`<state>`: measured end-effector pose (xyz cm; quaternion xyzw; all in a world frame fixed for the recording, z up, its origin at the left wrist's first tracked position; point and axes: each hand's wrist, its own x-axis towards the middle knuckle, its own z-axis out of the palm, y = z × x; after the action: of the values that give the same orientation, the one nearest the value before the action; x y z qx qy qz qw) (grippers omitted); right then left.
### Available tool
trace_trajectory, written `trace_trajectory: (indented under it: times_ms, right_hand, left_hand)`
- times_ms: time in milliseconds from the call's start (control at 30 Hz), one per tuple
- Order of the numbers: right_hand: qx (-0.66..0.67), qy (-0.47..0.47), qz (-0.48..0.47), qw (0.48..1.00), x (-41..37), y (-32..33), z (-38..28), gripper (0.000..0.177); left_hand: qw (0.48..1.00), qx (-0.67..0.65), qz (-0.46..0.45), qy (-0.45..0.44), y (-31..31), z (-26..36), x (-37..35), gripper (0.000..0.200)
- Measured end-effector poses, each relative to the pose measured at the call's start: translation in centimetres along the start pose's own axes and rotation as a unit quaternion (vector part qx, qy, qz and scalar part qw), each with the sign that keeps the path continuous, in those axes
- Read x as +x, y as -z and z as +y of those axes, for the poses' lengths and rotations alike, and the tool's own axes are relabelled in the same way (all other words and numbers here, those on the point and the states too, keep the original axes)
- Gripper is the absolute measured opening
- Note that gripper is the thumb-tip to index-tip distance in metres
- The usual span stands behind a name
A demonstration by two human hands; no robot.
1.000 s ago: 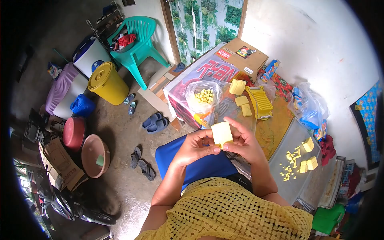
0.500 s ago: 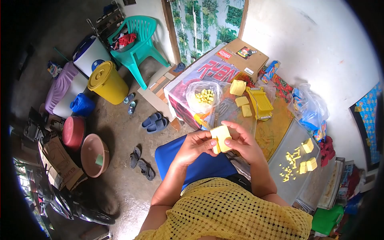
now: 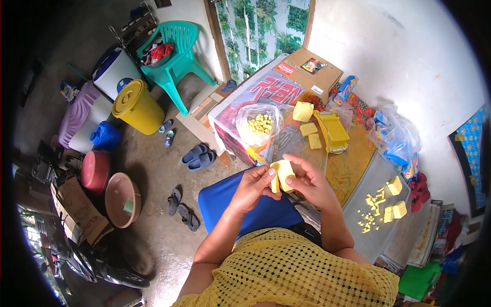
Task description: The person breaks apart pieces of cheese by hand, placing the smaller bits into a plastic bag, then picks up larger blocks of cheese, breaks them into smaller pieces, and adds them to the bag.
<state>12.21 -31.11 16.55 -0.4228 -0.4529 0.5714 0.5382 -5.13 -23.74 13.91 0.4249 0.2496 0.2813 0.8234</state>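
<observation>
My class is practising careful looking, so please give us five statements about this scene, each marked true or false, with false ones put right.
1. The left hand and the right hand both hold yellow pieces. True.
2. The chair near the doorway is red. False: the chair is green.
3. The clear bag contains small yellow cubes. True.
4. The yellow bucket has no lid. False: a lid sits on the yellow bucket.
5. Yellow crumbs lie on the grey sheet. True.
</observation>
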Motion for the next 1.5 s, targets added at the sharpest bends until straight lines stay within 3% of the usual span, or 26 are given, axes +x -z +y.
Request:
trace_trajectory:
  times_ms: [200,467,567,700,800,1000,1100,1200,1267,1300,1400,1500]
  right_hand:
    - [-0.025,-0.011,0.001,1.000,0.2,0.5,1.1,0.052]
    - [0.088,-0.095,0.021,0.991,0.3,1.1,0.1,0.055]
    - [0.088,-0.057,0.082,0.991,0.4,1.7,0.4,0.052]
    - [-0.121,-0.046,0.158,0.979,2.5,7.2,5.4,0.037]
    - [-0.299,-0.067,0.213,0.928,3.6,11.4,10.1,0.039]
    - [-0.386,-0.097,0.210,0.893,3.7,13.6,13.5,0.043]
    - [-0.564,-0.178,0.270,0.760,3.4,11.8,11.9,0.046]
    - [-0.662,0.007,0.296,0.689,3.1,10.0,10.5,0.050]
    - [-0.426,0.025,0.217,0.878,3.2,7.2,8.7,0.049]
    - [-0.292,0.034,0.171,0.941,3.2,5.6,7.7,0.049]
    - [-0.237,0.099,0.118,0.959,3.2,1.2,5.7,0.044]
    - [-0.351,0.177,0.115,0.912,3.5,-0.4,4.5,0.043]
  left_hand:
    - [0.997,-0.015,0.065,-0.031,-0.7,-1.0,0.7,0.032]
    - [0.998,-0.059,0.039,-0.004,0.2,-1.3,0.7,0.028]
    - [0.996,-0.076,0.032,0.018,0.3,-1.1,0.8,0.030]
    - [0.988,-0.135,0.062,0.046,0.8,-1.4,1.3,0.035]
    - [0.979,-0.189,0.055,0.055,1.9,-2.5,1.9,0.036]
    - [0.969,-0.234,0.062,0.047,2.9,-3.7,2.1,0.038]
    - [0.965,-0.242,0.087,0.047,2.8,-3.4,2.2,0.040]
    - [0.964,-0.246,0.091,0.040,2.7,-3.2,2.1,0.042]
    - [0.968,-0.232,0.090,0.028,2.4,-3.1,2.1,0.043]
    - [0.970,-0.225,0.089,0.023,2.1,-3.1,2.2,0.043]
    - [0.974,-0.216,0.064,0.021,1.7,-3.1,2.2,0.043]
    - [0.981,-0.191,0.040,0.012,0.2,-1.5,1.3,0.042]
